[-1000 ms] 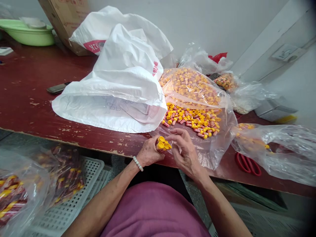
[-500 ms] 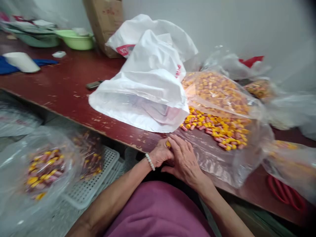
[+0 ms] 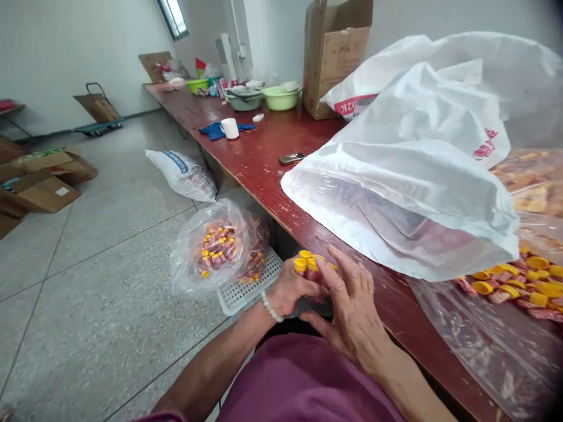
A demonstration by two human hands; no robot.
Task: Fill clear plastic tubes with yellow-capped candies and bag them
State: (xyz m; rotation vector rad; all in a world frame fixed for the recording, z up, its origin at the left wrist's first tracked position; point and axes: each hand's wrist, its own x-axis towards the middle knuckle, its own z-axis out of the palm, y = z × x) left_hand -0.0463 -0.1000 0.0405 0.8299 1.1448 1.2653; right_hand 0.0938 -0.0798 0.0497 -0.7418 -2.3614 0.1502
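Bunched in my left hand (image 3: 288, 287), which wears a pale bead bracelet, are several small yellow-capped tubes (image 3: 308, 261), yellow ends up. My right hand (image 3: 352, 287) is beside them, fingers apart and curved, its index finger against the yellow ends. Its thumb stays lower, apart from the tubes. Both hands are in front of my body at the table edge. On the table to the right, a pile of like tubes (image 3: 519, 281), with red-and-white printed sides, spills from a clear plastic bag (image 3: 475, 334). Palms and lower tube ends are mostly hidden.
A large white sack (image 3: 396, 152) lies across the red table (image 3: 264, 170). Behind it stands a cardboard box (image 3: 338, 64). On the floor, a clear bag of tubes (image 3: 220, 246) sits by a grey crate (image 3: 246, 293). A filled white sack (image 3: 182, 176) lies farther off.
My view has swung left, showing more floor and the table's far end. My hands have parted slightly, and more yellow ends show between them.
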